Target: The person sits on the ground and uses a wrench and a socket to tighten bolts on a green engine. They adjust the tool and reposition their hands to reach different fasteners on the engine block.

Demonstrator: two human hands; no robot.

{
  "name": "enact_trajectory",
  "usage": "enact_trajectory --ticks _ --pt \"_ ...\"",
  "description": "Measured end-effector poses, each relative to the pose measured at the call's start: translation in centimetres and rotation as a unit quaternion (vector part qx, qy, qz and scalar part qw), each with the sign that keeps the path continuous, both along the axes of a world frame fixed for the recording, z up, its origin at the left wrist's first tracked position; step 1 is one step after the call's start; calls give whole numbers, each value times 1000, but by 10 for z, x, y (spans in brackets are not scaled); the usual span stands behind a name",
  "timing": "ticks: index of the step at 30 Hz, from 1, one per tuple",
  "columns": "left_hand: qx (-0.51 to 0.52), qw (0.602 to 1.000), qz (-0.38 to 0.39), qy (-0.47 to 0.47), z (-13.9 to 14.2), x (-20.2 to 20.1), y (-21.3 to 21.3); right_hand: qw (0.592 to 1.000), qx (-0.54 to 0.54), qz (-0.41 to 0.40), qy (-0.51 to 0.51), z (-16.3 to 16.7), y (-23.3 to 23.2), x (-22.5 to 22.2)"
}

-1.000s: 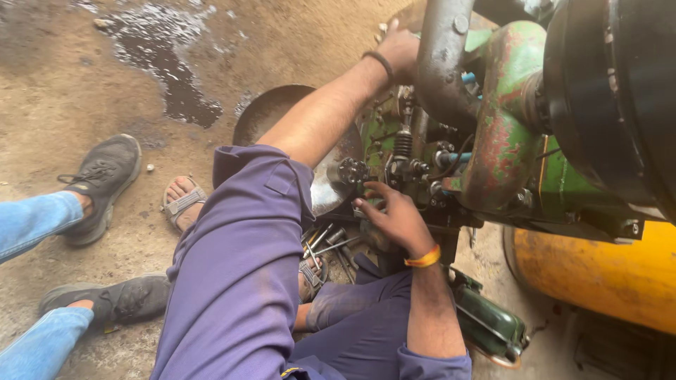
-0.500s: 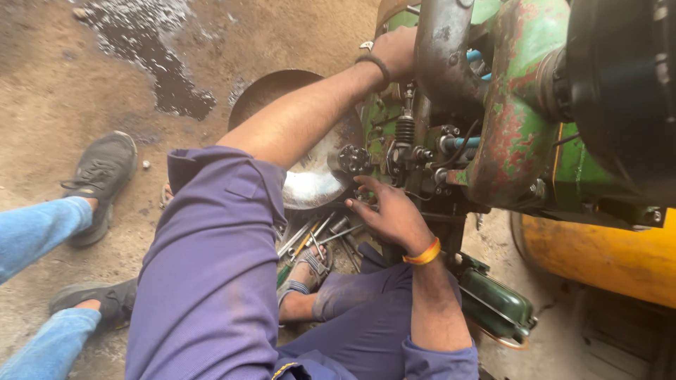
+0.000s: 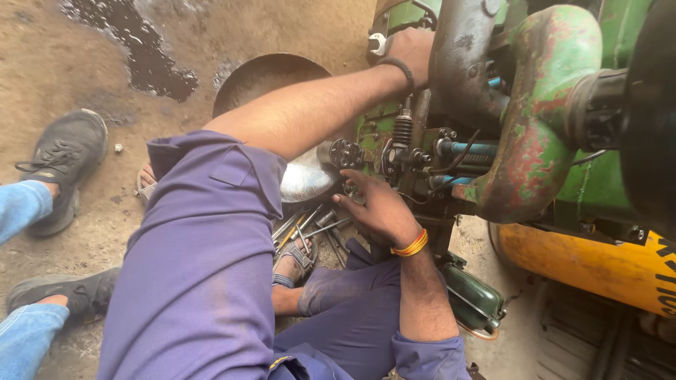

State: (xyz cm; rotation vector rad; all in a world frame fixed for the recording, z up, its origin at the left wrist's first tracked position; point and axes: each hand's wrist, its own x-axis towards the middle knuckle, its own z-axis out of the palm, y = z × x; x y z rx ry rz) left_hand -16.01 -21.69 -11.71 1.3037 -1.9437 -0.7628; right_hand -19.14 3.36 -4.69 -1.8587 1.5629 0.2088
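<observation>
A worn green engine (image 3: 535, 141) with a dark curved pipe (image 3: 461, 63) stands in front of me. My left hand (image 3: 412, 49), with a black band at the wrist, reaches up against the engine's top beside that pipe; its fingers are hidden behind it. My right hand (image 3: 377, 207), with an orange-yellow band on the wrist, is lower down at the engine's side. Its fingertips pinch a small fitting (image 3: 348, 188) just under a round bolted flange (image 3: 345, 153). A coil spring (image 3: 403, 130) and blue hoses (image 3: 468, 149) sit right above that hand.
A dark round pan (image 3: 260, 77) and a shiny metal bowl (image 3: 306, 181) lie on the dirt floor. Several wrenches (image 3: 310, 229) lie by my sandalled foot (image 3: 294, 260). Another person's shoes (image 3: 67, 162) and blue jeans are at left. A yellow tank (image 3: 598, 264) and a green canister (image 3: 472, 301) sit at right.
The view has closed in on the engine and tilted. My right hand has shifted slightly down and left on the engine's side; my left hand stays at the top.
</observation>
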Motion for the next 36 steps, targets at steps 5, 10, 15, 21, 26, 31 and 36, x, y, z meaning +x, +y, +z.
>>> enact_trajectory --ticks 5,10,15,21,26,31,36 --pt "-22 999 -28 24 -3 6 -8 1000 -14 -2 -12 0 5 -4" --pt "-84 995 -37 -39 -7 -3 -14 999 -8 -6 -38 -4 10 -5" --pt "-172 975 -69 -127 -5 16 -18 999 -16 13 -27 -4 7 -15" --pt "-124 979 -58 -149 -19 50 -14 999 -32 23 -33 -3 6 -22" --pt "29 995 31 -86 -17 16 23 999 -20 31 -35 -3 9 -16" --pt "353 925 128 63 -10 -61 79 997 -36 35 -56 -7 13 -12" --pt "222 973 -61 -26 -40 -87 72 997 -33 52 -42 -19 10 -8"
